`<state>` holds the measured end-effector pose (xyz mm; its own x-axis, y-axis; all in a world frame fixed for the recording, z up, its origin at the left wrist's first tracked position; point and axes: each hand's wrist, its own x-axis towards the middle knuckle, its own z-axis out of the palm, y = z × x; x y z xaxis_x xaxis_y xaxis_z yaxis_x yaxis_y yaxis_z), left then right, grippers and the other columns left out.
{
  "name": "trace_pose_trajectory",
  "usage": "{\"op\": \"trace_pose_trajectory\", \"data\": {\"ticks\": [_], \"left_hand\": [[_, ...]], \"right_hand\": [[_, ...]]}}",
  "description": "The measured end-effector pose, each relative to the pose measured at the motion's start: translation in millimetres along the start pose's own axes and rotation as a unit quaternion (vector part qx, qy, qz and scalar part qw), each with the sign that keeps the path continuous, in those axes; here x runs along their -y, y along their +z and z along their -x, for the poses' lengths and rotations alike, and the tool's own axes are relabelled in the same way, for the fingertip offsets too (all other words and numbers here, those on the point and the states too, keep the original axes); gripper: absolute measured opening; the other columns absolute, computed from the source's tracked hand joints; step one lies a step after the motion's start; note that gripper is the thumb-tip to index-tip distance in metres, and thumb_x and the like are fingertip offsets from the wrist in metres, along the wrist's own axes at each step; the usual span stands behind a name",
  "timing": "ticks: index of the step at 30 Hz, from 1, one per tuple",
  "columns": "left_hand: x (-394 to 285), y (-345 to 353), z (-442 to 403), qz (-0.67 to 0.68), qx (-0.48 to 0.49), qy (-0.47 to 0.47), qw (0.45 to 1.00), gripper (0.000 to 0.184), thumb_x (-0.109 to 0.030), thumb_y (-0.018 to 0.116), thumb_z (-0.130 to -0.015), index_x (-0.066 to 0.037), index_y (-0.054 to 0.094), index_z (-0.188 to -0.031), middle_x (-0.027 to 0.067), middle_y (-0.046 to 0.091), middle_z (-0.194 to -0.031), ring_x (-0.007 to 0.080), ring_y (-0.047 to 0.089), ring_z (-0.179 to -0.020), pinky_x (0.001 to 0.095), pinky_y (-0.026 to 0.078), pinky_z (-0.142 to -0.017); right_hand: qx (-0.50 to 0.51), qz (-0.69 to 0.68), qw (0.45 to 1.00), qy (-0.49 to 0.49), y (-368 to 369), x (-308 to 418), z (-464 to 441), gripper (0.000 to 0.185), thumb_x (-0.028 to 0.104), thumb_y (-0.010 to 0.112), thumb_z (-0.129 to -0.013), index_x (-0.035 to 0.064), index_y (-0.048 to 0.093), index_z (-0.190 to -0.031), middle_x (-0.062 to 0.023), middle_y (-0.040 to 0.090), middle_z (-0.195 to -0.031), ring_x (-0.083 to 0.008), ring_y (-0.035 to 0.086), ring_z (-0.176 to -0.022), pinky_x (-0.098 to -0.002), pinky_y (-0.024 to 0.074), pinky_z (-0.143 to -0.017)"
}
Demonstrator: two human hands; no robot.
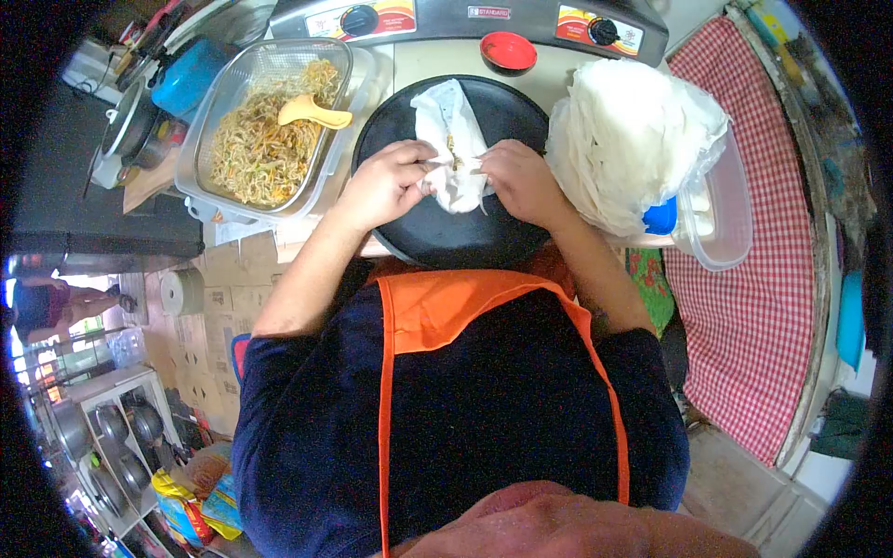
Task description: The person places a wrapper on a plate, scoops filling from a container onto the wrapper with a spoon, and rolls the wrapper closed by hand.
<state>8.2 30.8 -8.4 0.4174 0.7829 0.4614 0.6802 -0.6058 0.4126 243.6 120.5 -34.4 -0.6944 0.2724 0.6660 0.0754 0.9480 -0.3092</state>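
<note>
A white spring roll wrapper (453, 119) lies lengthwise on a round black tray (437, 237), its sides folded inward over a strip of noodle filling (454, 153). My left hand (395, 181) pinches the wrapper's left edge. On the opposite side, the fingers of my right hand (523, 181) grip its right edge. To the left, a clear container (191, 177) holds a tray of noodles (256, 153) with a yellow spoon (314, 112) resting in it. A tall stack of thin white wrappers (637, 139) stands right of the black tray.
Behind the black tray sit a small red bowl (508, 53) and a gas stove (465, 20). A clear plastic tub (730, 214) and a blue item (660, 217) are by the wrapper stack. A red checkered cloth (744, 307) hangs at right.
</note>
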Motion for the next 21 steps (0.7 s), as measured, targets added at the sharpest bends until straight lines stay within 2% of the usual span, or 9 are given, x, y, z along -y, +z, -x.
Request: {"op": "trace_pose_trajectory", "data": {"ticks": [2, 3, 5, 9, 11, 12, 14, 17, 21], "left_hand": [[3.5, 4.7, -0.1, 0.023, -0.033, -0.001, 0.999, 0.016, -0.012, 0.066, -0.076, -0.006, 0.067, -0.091, 0.0128, 0.063, -0.097, 0.0317, 0.06, -0.097, 0.0387, 0.048, -0.085], [1.9, 7.0, -2.4, 0.056, -0.052, -0.067, 0.995, 0.013, -0.014, 0.064, -0.081, -0.005, 0.066, -0.09, 0.014, 0.064, -0.092, 0.0325, 0.061, -0.091, 0.0389, 0.048, -0.081], [-4.4, 11.6, -5.4, 0.101, -0.084, -0.201, 0.971, 0.016, -0.017, 0.062, -0.086, -0.002, 0.064, -0.089, 0.0171, 0.063, -0.083, 0.0354, 0.06, -0.081, 0.04, 0.047, -0.073], [-2.5, 20.5, -11.1, 0.106, -0.101, -0.285, 0.947, 0.017, -0.017, 0.061, -0.084, -0.003, 0.065, -0.093, 0.0186, 0.064, -0.084, 0.0365, 0.061, -0.083, 0.0399, 0.048, -0.075], [12.8, 33.9, -8.3, 0.142, -0.123, -0.295, 0.937, 0.019, -0.014, 0.061, -0.083, -0.002, 0.065, -0.098, 0.0155, 0.066, -0.085, 0.0293, 0.064, -0.084, 0.0349, 0.049, -0.078], [10.1, 32.1, -10.1, 0.142, -0.123, -0.295, 0.937, 0.019, -0.014, 0.061, -0.083, -0.002, 0.065, -0.098, 0.0155, 0.066, -0.085, 0.0293, 0.064, -0.084, 0.0349, 0.049, -0.078], [4.2, 28.8, -14.2, 0.26, -0.14, -0.347, 0.89, 0.023, -0.01, 0.061, -0.083, -0.001, 0.064, -0.104, 0.0119, 0.068, -0.092, 0.0191, 0.064, -0.088, 0.0296, 0.048, -0.08], [6.2, 25.9, -15.6, 0.271, -0.116, -0.355, 0.887, 0.028, -0.007, 0.062, -0.083, 0.001, 0.061, -0.11, 0.0092, 0.068, -0.1, 0.0124, 0.061, -0.092, 0.0267, 0.047, -0.081], [9.4, 33.6, -16.7, 0.304, -0.149, -0.316, 0.886, 0.037, -0.006, 0.062, -0.082, -0.003, 0.058, -0.119, 0.0118, 0.066, -0.106, 0.0154, 0.061, -0.097, 0.0276, 0.046, -0.085]], "right_hand": [[-0.006, -0.035, 0.995, 0.093, 0.8, 2.0, 0.9, 0.012, 0.012, 0.06, -0.078, 0.0065, 0.055, -0.087, -0.0102, 0.059, -0.085, -0.0325, 0.056, -0.082, -0.0418, 0.045, -0.075], [-0.005, -0.035, 0.995, 0.094, -0.8, 5.2, -1.5, 0.012, 0.012, 0.06, -0.078, 0.0065, 0.055, -0.087, -0.0102, 0.059, -0.085, -0.0325, 0.056, -0.082, -0.0418, 0.045, -0.075], [0.004, -0.098, 0.958, 0.269, -3.8, 12.1, -8.9, 0.011, 0.008, 0.058, -0.079, 0.0042, 0.053, -0.088, -0.0117, 0.059, -0.082, -0.0334, 0.057, -0.078, -0.0408, 0.0458, -0.073], [-0.061, -0.178, 0.905, 0.383, 14.1, 4.7, -15.9, 0.013, 0.009, 0.058, -0.078, 0.004, 0.052, -0.089, -0.0122, 0.058, -0.077, -0.0307, 0.057, -0.071, -0.0406, 0.0466, -0.07], [-0.071, -0.183, 0.875, 0.442, 18.0, 2.7, -19.7, 0.018, 0.01, 0.06, -0.077, 0.0045, 0.051, -0.091, -0.0112, 0.057, -0.073, -0.0268, 0.058, -0.067, -0.0387, 0.0478, -0.068], [-0.071, -0.183, 0.875, 0.442, 20.2, 2.0, -20.5, 0.018, 0.01, 0.06, -0.077, 0.0045, 0.051, -0.091, -0.0112, 0.057, -0.073, -0.0268, 0.058, -0.067, -0.0387, 0.0478, -0.068], [-0.098, -0.117, 0.896, 0.417, 24.9, 0.2, -20.3, 0.024, 0.012, 0.064, -0.081, 0.0018, 0.051, -0.098, -0.0038, 0.056, -0.075, -0.0118, 0.053, -0.064, -0.027, 0.0452, -0.062], [-0.131, -0.049, 0.926, 0.352, 31.0, -7.6, -18.8, 0.025, 0.014, 0.066, -0.081, 0.0011, 0.052, -0.098, -0.0045, 0.057, -0.076, -0.0116, 0.054, -0.063, -0.0263, 0.046, -0.062], [-0.088, -0.11, 0.919, 0.368, 23.2, 2.0, -23.2, 0.027, 0.015, 0.069, -0.08, 0.002, 0.054, -0.098, -0.0047, 0.058, -0.079, -0.0113, 0.054, -0.063, -0.0258, 0.046, -0.06]]}}
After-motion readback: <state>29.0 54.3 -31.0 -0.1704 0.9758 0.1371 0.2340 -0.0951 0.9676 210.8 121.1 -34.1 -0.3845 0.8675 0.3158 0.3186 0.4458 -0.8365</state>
